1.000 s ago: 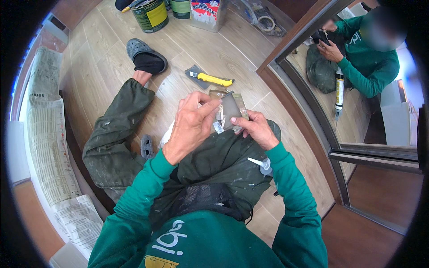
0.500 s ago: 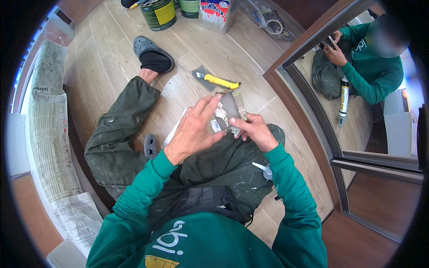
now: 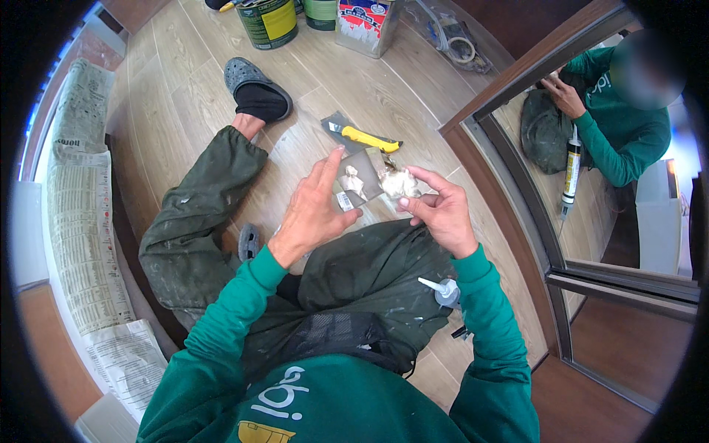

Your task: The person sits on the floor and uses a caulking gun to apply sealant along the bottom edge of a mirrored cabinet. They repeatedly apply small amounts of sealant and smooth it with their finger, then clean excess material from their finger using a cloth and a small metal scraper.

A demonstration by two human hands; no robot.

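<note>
My left hand (image 3: 314, 203) holds a thin grey flat plate (image 3: 360, 164) by its near edge, fingers bent round its side. A dab of off-white paste (image 3: 351, 179) and a small barcode label (image 3: 344, 201) sit on that plate. Pinched between the thumb and fingers of my right hand (image 3: 443, 214) is a second thin plate, its face largely covered by a thick lump of cream paste (image 3: 399, 184). The two plates meet or overlap at the middle; which is on top I cannot tell. Just beyond them, a yellow utility knife (image 3: 369, 138) lies on the floor.
A pale pointed nozzle (image 3: 441, 290) shows beside my right thigh. Green cans (image 3: 267, 23), a square tin (image 3: 363, 28) and a bag with a tape roll (image 3: 461, 49) stand at the far side. A mirrored door (image 3: 591, 184) is at right; newspaper (image 3: 81, 221) covers the left ledge.
My hands have drawn apart slightly. The right-hand plate has turned, so its paste-covered face now shows beside the left-hand plate. The view has shifted a little.
</note>
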